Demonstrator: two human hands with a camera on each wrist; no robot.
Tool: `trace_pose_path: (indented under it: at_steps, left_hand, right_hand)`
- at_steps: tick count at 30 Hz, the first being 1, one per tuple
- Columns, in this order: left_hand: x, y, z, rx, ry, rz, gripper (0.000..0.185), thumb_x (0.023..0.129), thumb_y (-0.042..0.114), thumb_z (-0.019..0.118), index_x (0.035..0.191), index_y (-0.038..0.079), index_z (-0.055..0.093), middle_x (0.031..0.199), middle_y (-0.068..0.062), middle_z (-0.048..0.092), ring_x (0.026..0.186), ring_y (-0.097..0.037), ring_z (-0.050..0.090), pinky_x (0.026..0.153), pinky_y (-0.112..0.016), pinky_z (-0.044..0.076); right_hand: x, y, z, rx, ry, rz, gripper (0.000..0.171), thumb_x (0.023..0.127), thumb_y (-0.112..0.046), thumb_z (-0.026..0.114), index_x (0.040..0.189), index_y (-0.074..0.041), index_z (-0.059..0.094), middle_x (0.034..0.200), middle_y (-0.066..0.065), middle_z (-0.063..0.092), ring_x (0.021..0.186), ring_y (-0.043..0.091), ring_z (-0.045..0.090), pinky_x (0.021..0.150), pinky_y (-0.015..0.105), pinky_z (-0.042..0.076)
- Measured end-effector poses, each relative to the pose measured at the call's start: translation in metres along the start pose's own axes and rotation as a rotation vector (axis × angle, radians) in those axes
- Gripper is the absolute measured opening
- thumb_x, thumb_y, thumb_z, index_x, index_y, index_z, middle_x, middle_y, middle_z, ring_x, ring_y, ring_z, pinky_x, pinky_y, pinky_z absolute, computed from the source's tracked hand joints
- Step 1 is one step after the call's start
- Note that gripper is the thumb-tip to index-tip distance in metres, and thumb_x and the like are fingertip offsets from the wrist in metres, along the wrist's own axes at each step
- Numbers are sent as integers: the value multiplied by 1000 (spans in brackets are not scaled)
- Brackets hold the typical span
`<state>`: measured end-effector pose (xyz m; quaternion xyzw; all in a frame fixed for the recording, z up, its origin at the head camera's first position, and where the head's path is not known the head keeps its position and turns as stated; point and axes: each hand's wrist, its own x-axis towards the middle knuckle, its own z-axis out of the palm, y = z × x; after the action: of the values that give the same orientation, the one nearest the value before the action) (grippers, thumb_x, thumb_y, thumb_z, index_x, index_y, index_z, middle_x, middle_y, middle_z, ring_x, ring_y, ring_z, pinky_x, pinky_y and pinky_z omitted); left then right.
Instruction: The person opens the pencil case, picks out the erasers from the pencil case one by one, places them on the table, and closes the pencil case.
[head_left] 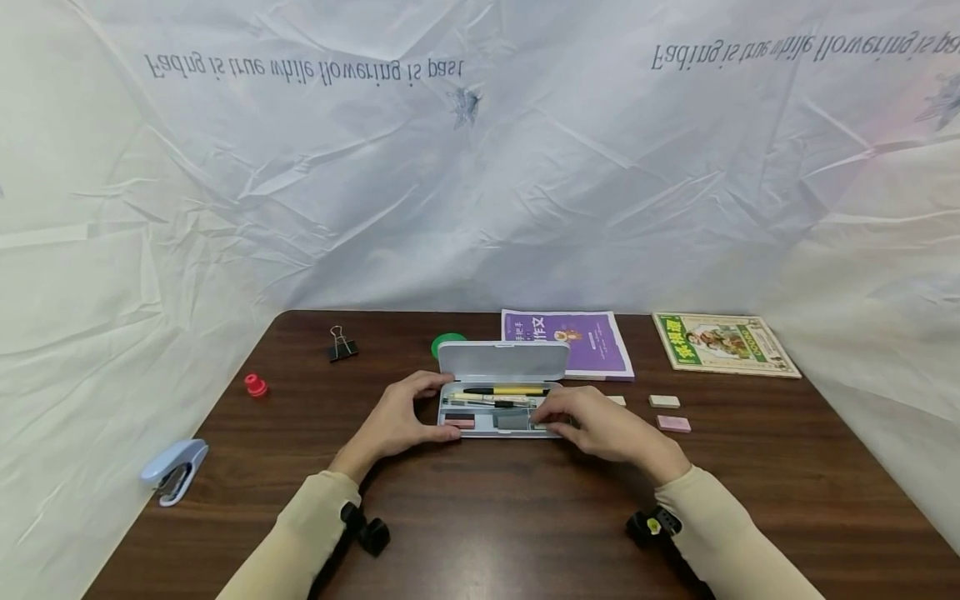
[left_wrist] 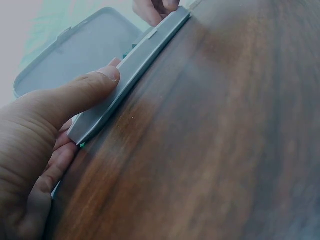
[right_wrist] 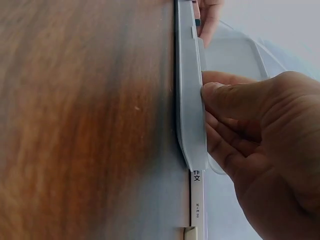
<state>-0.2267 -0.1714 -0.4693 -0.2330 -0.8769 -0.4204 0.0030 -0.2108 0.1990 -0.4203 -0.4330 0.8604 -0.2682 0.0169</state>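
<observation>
A pale grey pencil case [head_left: 504, 362] lies with its lid raised in the middle of the table. My left hand [head_left: 401, 417] grips its left end, thumb along the front wall and fingers behind. At the right end, my right hand [head_left: 600, 423] reaches over the front rim with bent fingers, pinching a small pale block [head_left: 538, 427] mostly hidden by the fingertips. Inside the case are a yellow-and-black pen [head_left: 510, 391], a clear pen [head_left: 491, 402], a pinkish eraser [head_left: 460, 423] and a grey piece [head_left: 512, 420]. The right wrist view shows the thumb touching the front wall.
Right of the case lie a white eraser [head_left: 664, 401] and a pink eraser [head_left: 672, 423]. Behind are a purple book [head_left: 600, 342], an illustrated book [head_left: 723, 343] and a green round object [head_left: 447, 342]. Leftward are a binder clip [head_left: 342, 346], a red object [head_left: 256, 384] and a stapler [head_left: 176, 468].
</observation>
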Motion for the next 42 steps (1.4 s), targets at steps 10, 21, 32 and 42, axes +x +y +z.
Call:
trace_pose_path:
  at_steps: [10, 21, 32, 42]
  left_hand:
    - [0, -1, 1, -2, 3, 10, 85, 81, 43, 103, 154, 19, 68, 155, -2, 64, 138, -23, 66, 117, -47, 56]
    - [0, 1, 1, -5, -7, 12, 84, 81, 43, 103, 154, 19, 68, 156, -2, 64, 140, -24, 64, 118, -47, 55]
    - [0, 0, 1, -1, -3, -5, 84, 81, 42, 103, 154, 20, 68, 155, -1, 64, 139, -23, 65, 118, -46, 55]
    - [0, 1, 1, -2, -1, 6, 83, 82, 43, 103, 154, 21, 68, 155, -1, 64, 139, -23, 64, 118, -47, 55]
  right_hand:
    - [1, -1, 2, -21, -8, 65, 19, 105, -5, 76, 118, -18, 81, 114, -8, 77, 102, 8, 70, 88, 36, 64]
    - [3, -1, 4, 18, -2, 92, 18, 102, -2, 77, 113, -17, 77, 106, -7, 73, 92, 5, 66, 81, 31, 63]
    - [5, -2, 2, -33, -26, 79, 15, 104, -6, 77, 113, -19, 77, 107, -9, 74, 94, 7, 67, 83, 33, 63]
    - [2, -2, -1, 13, 24, 130, 20, 97, -2, 83, 111, -17, 81, 105, -5, 78, 92, 7, 70, 81, 33, 65]
